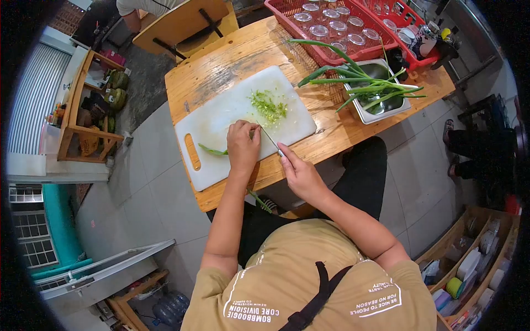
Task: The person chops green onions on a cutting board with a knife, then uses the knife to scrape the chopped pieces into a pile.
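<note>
On the white cutting board [221,110], my left hand [243,144] is closed over a green onion [213,150], whose green end sticks out to the left. My right hand [301,175] grips a knife [269,139] by its handle, the blade angled toward my left fingertips. Just beyond the blade lies a loose heap of chopped green onion [269,107]. Whole green onions [364,83] rest across a metal container [381,115] at the table's right side.
The wooden table [193,71] also bears a red basket [309,47] of upturned glasses [338,26] and a second red basket [425,60] with assorted items. A wooden chair [190,27] and a seated person are across the table. Another person's legs [475,149] stand at right.
</note>
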Demonstrator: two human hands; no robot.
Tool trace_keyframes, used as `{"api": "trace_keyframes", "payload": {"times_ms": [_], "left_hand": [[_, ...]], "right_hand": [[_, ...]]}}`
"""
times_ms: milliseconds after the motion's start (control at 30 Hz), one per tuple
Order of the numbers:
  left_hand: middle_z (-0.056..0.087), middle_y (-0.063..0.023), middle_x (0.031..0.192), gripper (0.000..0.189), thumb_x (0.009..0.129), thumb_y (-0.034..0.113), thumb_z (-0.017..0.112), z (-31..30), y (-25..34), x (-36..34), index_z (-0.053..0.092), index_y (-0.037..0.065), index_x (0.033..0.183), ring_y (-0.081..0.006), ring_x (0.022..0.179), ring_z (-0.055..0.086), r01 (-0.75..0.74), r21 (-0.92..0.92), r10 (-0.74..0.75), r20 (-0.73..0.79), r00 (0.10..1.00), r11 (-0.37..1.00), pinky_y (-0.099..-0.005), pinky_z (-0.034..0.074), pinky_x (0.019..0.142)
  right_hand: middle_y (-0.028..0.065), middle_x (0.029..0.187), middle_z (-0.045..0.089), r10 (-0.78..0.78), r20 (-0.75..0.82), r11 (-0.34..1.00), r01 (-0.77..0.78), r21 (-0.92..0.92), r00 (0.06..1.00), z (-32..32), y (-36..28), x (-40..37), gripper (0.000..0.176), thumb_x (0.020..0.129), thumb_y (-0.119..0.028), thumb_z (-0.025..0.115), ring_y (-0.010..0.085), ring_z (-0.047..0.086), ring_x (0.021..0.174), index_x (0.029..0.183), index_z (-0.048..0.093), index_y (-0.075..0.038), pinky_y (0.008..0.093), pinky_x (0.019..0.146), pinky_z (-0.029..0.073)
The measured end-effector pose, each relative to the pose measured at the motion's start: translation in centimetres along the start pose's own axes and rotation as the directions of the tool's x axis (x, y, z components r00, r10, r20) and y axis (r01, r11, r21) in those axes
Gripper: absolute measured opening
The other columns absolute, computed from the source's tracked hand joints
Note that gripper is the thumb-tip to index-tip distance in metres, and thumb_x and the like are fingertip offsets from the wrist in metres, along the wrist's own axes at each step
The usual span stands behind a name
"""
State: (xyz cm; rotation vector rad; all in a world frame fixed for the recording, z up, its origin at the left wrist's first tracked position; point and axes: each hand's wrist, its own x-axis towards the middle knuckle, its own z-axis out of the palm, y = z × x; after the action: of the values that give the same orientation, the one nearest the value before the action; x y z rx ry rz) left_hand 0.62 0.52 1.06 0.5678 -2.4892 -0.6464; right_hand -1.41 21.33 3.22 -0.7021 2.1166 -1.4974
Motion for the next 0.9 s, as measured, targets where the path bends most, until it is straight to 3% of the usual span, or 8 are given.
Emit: {"api": "trace_keyframes", "payload": {"times_ms": [167,400,500,600,733,800,833,900], "left_hand": [[0.072,-0.0095,0.100,0.006,0.089,0.011,0.079,0.1,-0.1,0.2,0.079,0.006,0.092,-0.0325,0.098,0.065,-0.050,0.024,0.050,-0.003,0.999,0.998,-0.0456,0.053,0.089],[0.072,-0.0085,0.100,0.006,0.089,0.011,0.077,0.3,-0.4,0.2,0.079,0.006,0.092,-0.0312,0.100,0.065,-0.054,0.030,0.055,-0.043,0.998,0.998,-0.0450,0.052,0.090],[0.071,-0.0080,0.099,0.006,0.089,0.012,0.078,0.5,-0.3,0.4,0.078,0.006,0.091,-0.0308,0.101,0.064,-0.055,0.016,0.056,-0.024,0.998,0.998,-0.0448,0.051,0.091],[0.070,-0.0075,0.097,0.007,0.089,0.013,0.078,0.4,-0.3,0.3,0.077,0.006,0.090,-0.0307,0.100,0.064,-0.063,0.013,0.063,-0.019,0.998,0.998,-0.0448,0.051,0.090],[0.070,-0.0076,0.097,0.006,0.088,0.013,0.078,0.3,-0.2,1.1,0.076,0.007,0.089,-0.0306,0.101,0.064,-0.063,0.066,0.065,-0.032,0.997,0.996,-0.0458,0.050,0.090],[0.070,-0.0079,0.097,0.006,0.088,0.013,0.078,0.5,-0.2,1.3,0.076,0.008,0.088,-0.0305,0.101,0.064,-0.052,0.072,0.054,-0.023,0.998,0.996,-0.0462,0.050,0.090],[0.070,-0.0082,0.097,0.006,0.088,0.013,0.078,0.6,-0.2,1.6,0.076,0.008,0.088,-0.0305,0.101,0.064,-0.050,0.090,0.052,-0.014,0.999,0.995,-0.0462,0.050,0.090],[0.070,-0.0091,0.099,0.005,0.090,0.013,0.077,0.8,-0.1,2.0,0.077,0.008,0.089,-0.0305,0.102,0.064,-0.054,0.096,0.052,0.016,0.999,0.994,-0.0458,0.049,0.091]], "right_hand": [[0.0326,0.080,0.067,-0.021,-0.001,0.994,0.021,-0.107,1.000,0.8,0.4,1.4,0.042,0.112,-0.025,0.056,0.0511,0.069,0.075,0.153,0.060,-0.014,0.0559,0.067,0.053],[0.0322,0.080,0.068,0.011,0.001,0.997,-0.011,-0.075,1.000,-0.1,0.7,-0.3,0.042,0.111,-0.024,0.056,0.0523,0.068,0.076,0.152,0.060,-0.013,0.0575,0.069,0.054],[0.0321,0.081,0.068,-0.099,-0.058,0.987,0.091,-0.132,0.993,0.4,0.9,0.4,0.042,0.112,-0.024,0.056,0.0523,0.069,0.078,0.152,0.060,-0.013,0.0578,0.071,0.054],[0.0324,0.082,0.068,0.014,-0.009,0.990,-0.015,-0.138,1.000,0.4,0.0,2.0,0.043,0.112,-0.025,0.055,0.0520,0.069,0.078,0.153,0.060,-0.013,0.0570,0.071,0.054],[0.0329,0.090,0.071,-0.009,-0.025,0.994,0.006,-0.110,1.000,-0.6,0.3,1.1,0.045,0.113,-0.027,0.055,0.0498,0.072,0.085,0.155,0.059,-0.012,0.0524,0.076,0.057],[0.0324,0.090,0.071,0.104,0.045,0.994,-0.102,-0.049,0.994,-1.4,-0.3,-0.1,0.045,0.114,-0.028,0.054,0.0471,0.074,0.083,0.156,0.058,-0.012,0.0487,0.077,0.058],[0.0325,0.090,0.070,0.023,0.005,0.999,-0.023,0.035,1.000,-1.0,0.8,-0.7,0.046,0.115,-0.028,0.053,0.0437,0.074,0.080,0.158,0.056,-0.012,0.0453,0.077,0.058],[0.0327,0.092,0.070,0.036,-0.001,0.998,-0.036,0.042,0.999,-1.7,-0.1,-1.6,0.047,0.115,-0.028,0.054,0.0429,0.073,0.081,0.158,0.055,-0.011,0.0447,0.078,0.057]]}}
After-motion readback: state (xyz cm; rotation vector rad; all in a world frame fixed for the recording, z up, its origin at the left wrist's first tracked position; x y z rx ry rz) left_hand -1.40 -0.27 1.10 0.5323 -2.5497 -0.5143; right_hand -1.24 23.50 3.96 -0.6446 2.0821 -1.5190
